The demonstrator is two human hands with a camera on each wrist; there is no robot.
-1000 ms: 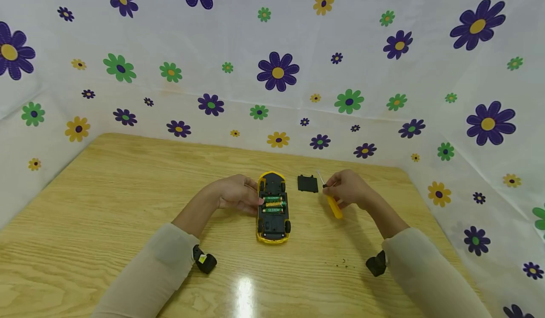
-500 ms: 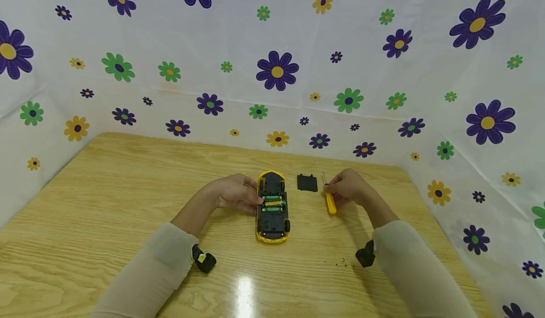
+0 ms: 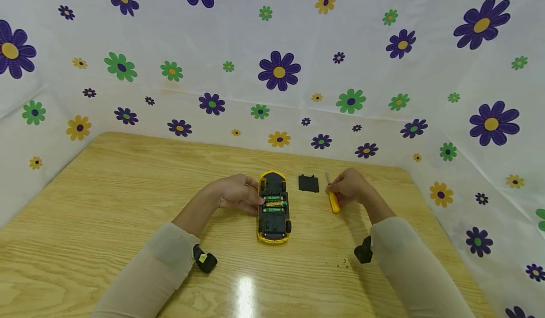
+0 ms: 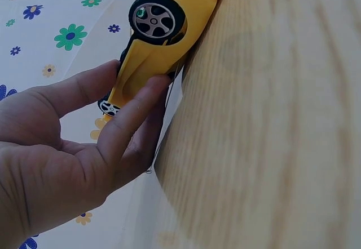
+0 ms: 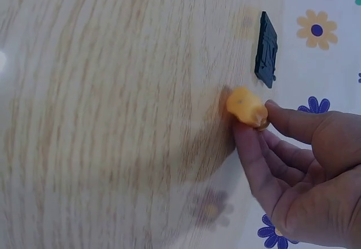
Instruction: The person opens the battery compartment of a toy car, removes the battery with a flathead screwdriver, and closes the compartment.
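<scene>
A yellow toy car (image 3: 274, 228) lies upside down on the table, its black underside facing up. Several green-and-yellow batteries (image 3: 274, 204) sit in its uncovered battery compartment. My left hand (image 3: 236, 194) grips the car's left side; in the left wrist view the thumb and fingers pinch the yellow body (image 4: 149, 63). To the right, my right hand (image 3: 350, 186) pinches a small screwdriver with a yellow handle (image 3: 334, 202), its thin shaft pointing away from me. The handle's end (image 5: 243, 105) shows low over the table in the right wrist view. Between car and screwdriver lies the black battery cover (image 3: 308, 183).
Tiny dark bits, perhaps screws (image 3: 344, 264), are scattered on the wooden table (image 3: 140, 185) in front of my right hand. A white flowered cloth (image 3: 230, 39) rises behind the table and along both sides.
The screwdriver has turned in my right hand, its tip swinging right and its handle end left. My right forearm has shifted left. My left hand and the car stay in place.
</scene>
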